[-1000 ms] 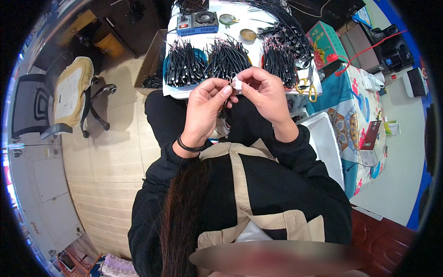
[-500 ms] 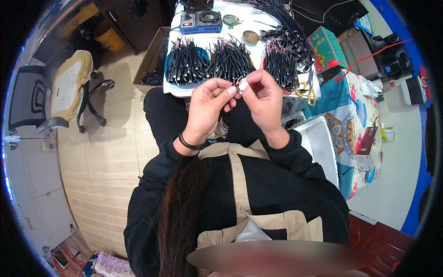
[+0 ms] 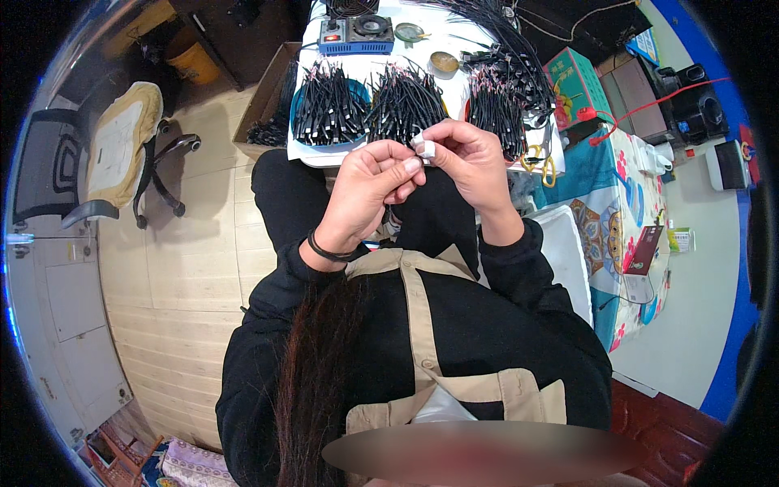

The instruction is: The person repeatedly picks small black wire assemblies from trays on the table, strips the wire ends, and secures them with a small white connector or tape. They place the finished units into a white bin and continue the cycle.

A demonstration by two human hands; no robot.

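Note:
My left hand (image 3: pixel 363 195) and my right hand (image 3: pixel 477 169) meet above my lap, just in front of the white table. Each one is closed in a pinch, fingertips nearly touching. A small white piece (image 3: pixel 427 149) shows at my right thumb and forefinger; whether it is held or wrapped round a finger I cannot tell. Whatever lies between my left thumb and fingers is too small to name. Just beyond the hands stand bundles of short black cables (image 3: pixel 406 101) with light metal-looking ends, some in a blue tray (image 3: pixel 299 122).
On the white table (image 3: pixel 450 32) stand a blue box device (image 3: pixel 357 40) with a round top, a small green dish (image 3: pixel 409 32) and a round tin (image 3: pixel 443 63). Yellow-handled scissors (image 3: pixel 540 166) lie at its right edge. A cardboard box (image 3: pixel 258 114) stands left, a white bin (image 3: pixel 568 252) right.
My right hand has shifted slightly right and turned, drawing a little away from my left. The left hand stays almost in place, still pinched.

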